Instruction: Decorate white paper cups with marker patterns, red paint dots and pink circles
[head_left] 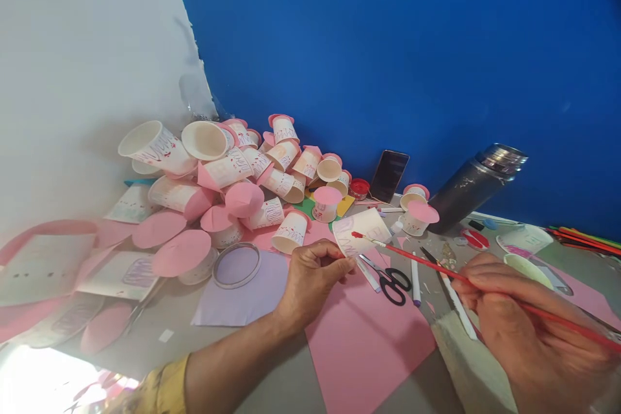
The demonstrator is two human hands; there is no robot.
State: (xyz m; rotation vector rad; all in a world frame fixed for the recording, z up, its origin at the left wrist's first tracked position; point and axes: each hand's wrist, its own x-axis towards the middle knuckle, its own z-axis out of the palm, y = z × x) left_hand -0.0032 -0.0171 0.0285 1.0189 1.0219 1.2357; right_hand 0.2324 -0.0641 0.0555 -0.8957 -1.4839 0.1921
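Observation:
A white paper cup (373, 225) with purple pen lines lies tilted on its side in front of me. My left hand (315, 281) pinches it near its left end, thumb and fingers closed. In my right hand (526, 323) is a slim red paintbrush (427, 261), gripped like a pen. Red paint covers its tip, which is over the cup's side; whether it touches, I cannot tell. Below the cup are black-handled scissors (394, 284) and a pink paper sheet (371, 349).
Many decorated cups with pink paper tops (182, 252) are heaped on the left. A ring (215, 272) rests on lilac paper (242, 305). Further back are a red paint pot (359, 189), a phone (389, 174) and a dark flask (468, 191). A purple-capped marker (416, 281) lies by the scissors.

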